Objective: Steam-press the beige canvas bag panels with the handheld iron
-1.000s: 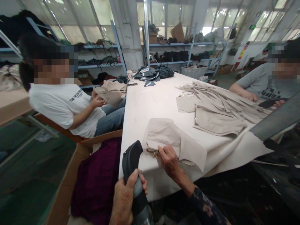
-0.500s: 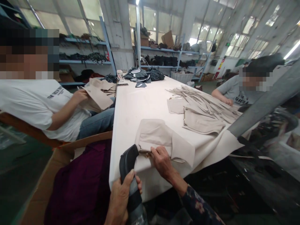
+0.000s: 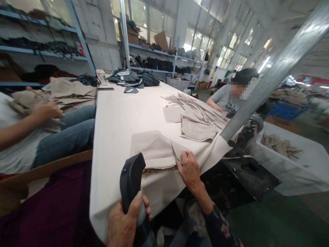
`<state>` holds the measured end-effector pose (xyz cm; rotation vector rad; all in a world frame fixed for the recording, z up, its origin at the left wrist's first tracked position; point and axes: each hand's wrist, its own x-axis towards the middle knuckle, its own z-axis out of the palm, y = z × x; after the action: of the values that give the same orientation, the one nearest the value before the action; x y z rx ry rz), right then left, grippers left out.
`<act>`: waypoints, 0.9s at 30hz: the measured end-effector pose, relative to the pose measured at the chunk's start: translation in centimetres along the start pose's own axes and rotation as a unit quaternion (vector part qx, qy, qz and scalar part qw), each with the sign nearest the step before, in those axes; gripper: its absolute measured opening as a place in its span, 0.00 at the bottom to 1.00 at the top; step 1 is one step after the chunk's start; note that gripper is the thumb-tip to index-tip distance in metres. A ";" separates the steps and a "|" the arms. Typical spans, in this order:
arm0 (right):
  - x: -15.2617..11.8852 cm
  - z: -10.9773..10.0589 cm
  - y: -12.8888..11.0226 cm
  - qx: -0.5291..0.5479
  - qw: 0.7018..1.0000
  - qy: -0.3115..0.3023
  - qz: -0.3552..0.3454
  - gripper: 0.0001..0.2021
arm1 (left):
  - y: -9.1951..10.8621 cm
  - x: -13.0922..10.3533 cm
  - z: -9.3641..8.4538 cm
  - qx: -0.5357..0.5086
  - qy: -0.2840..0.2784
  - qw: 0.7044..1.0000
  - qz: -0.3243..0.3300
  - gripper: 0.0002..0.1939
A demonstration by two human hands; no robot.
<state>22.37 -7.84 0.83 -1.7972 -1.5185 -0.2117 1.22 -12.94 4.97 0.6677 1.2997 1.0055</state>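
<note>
A black and grey handheld tool (image 3: pixel 131 175) is gripped in my left hand (image 3: pixel 125 218), its fingers wrapped round the handle and its head over the table's near edge. Beside the tool's head lies a beige fabric piece (image 3: pixel 151 149) with a metallic zipper (image 3: pixel 160 168) along its near edge. My right hand (image 3: pixel 189 168) pinches the right end of this fabric, where a flap is folded up. Further right on the white table (image 3: pixel 115 116) are another beige piece (image 3: pixel 197 128) and a bundle of beige strips (image 3: pixel 199 108).
Dark pieces (image 3: pixel 131 78) are piled at the table's far end. A person's hand (image 3: pixel 47 110) holds beige fabric at left; another person (image 3: pixel 226 96) sits at right. A metal pole (image 3: pixel 272 72) slants up by a white bin (image 3: pixel 295 168). A box with purple cloth (image 3: pixel 51 209) stands left.
The view has swung to the right. My right hand has shifted toward the fabric's right end, where the flap is now folded up. My left hand still holds the tool.
</note>
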 end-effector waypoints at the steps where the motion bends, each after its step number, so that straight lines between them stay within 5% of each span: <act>1: -0.4 0.0 0.3 0.015 1.000 -0.002 0.008 0.05 | 0.0 -0.1 0.4 0.008 -0.008 1.000 0.004 0.22; 8: -1.0 -0.4 0.9 0.181 0.978 0.030 0.101 0.12 | 0.0 -0.3 1.8 0.074 -0.078 0.994 0.015 0.25; 15: 0.4 0.3 -1.3 0.400 0.891 0.064 0.207 0.17 | 0.2 -0.6 2.5 0.096 -0.105 0.989 0.047 0.23; 24: 0.8 1.7 -5.7 0.555 0.808 -0.002 0.198 0.16 | -0.7 0.4 2.3 0.087 -0.131 0.986 0.055 0.22; 27: 0.5 1.3 -6.3 0.543 0.819 -0.013 0.185 0.16 | -0.3 0.4 2.1 0.083 -0.122 0.988 0.047 0.21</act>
<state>16.41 -6.59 3.01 -1.0716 -0.9065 0.7433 3.29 -12.48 4.93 0.9567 1.1534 0.8655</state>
